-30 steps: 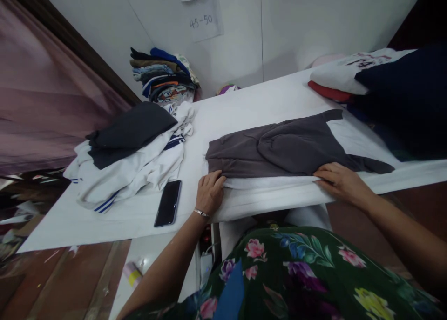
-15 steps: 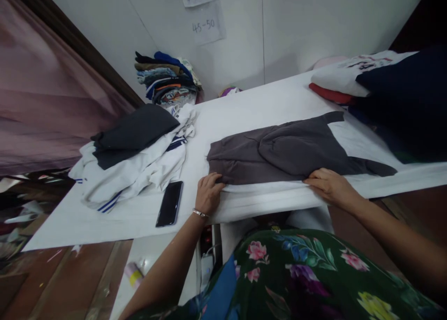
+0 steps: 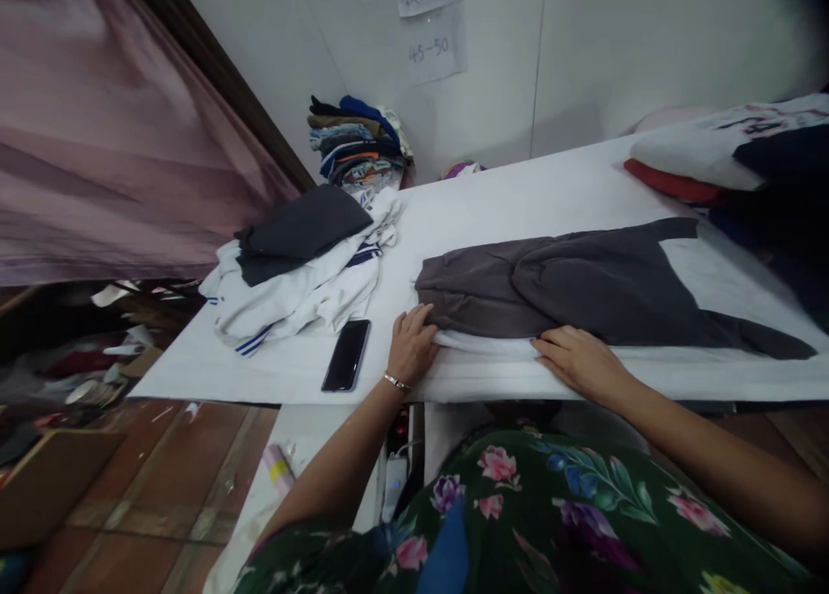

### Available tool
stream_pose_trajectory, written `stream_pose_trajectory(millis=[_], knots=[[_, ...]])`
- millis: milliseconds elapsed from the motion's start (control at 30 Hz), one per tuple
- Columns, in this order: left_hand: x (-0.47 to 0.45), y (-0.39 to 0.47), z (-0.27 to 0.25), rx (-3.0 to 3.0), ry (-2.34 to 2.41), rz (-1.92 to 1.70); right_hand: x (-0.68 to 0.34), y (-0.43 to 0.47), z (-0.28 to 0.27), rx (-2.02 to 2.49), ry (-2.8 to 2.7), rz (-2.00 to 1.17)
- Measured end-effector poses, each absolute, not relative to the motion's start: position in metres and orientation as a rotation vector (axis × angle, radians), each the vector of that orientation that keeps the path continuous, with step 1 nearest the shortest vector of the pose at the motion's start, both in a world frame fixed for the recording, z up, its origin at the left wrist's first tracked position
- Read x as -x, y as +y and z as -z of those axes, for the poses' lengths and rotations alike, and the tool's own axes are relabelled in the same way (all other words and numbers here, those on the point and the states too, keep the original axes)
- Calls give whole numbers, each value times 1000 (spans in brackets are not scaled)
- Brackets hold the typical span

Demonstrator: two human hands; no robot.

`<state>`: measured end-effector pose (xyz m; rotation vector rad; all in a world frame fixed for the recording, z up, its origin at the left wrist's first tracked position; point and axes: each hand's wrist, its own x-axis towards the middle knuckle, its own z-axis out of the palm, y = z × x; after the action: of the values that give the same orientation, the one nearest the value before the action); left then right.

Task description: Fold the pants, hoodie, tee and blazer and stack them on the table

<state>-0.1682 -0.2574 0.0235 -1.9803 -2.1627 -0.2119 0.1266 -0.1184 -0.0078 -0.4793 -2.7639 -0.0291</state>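
Observation:
A dark grey garment (image 3: 583,283) lies spread lengthwise on the white-covered table (image 3: 492,205), with two narrow strips reaching out at its right end. My left hand (image 3: 413,345), a bracelet at its wrist, has its fingers bent over the garment's near left corner. Along the near edge, my right hand (image 3: 579,365) rests palm down, fingers stretched out and touching the cloth. Left of my left hand lies a black phone (image 3: 346,357).
White clothes with blue stripes (image 3: 298,305) lie at the left under a folded black garment (image 3: 304,231). Folded clothes (image 3: 359,141) are stacked by the wall. More clothes, including a red piece (image 3: 670,184), are piled at the right. A pink curtain (image 3: 129,128) hangs at the left.
My right hand has slid left along the garment's near edge, closer to my left hand. My left hand stays at the corner. The whole view has shifted, with things appearing farther right.

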Motion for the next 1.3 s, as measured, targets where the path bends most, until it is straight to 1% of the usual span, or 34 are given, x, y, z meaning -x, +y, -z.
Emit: stream_pose_trajectory(millis=[200, 400, 600, 833, 933, 1167, 1233, 1300], knots=[[177, -257, -27, 2099, -2047, 216, -124, -114, 11, 431, -2748, -83], [176, -255, -18, 2096, -2111, 308, -130, -115, 11, 384, -2770, -194], [173, -256, -16, 2047, -2126, 309, -136, -116, 15, 526, -2731, -140], [170, -261, -11, 2016, -2142, 360, -141, -110, 23, 419, -2736, -118], [173, -262, -10, 2012, -2177, 477, -142, -109, 22, 388, -2721, -111], [188, -264, -10, 2254, -2255, 959, -141, -117, 21, 489, -2689, -181], [191, -267, -12, 2181, -2303, 1085, -140, -119, 22, 487, -2677, -226], [194, -269, -13, 1928, -2410, 1191, -138, -122, 21, 460, -2683, -291]])
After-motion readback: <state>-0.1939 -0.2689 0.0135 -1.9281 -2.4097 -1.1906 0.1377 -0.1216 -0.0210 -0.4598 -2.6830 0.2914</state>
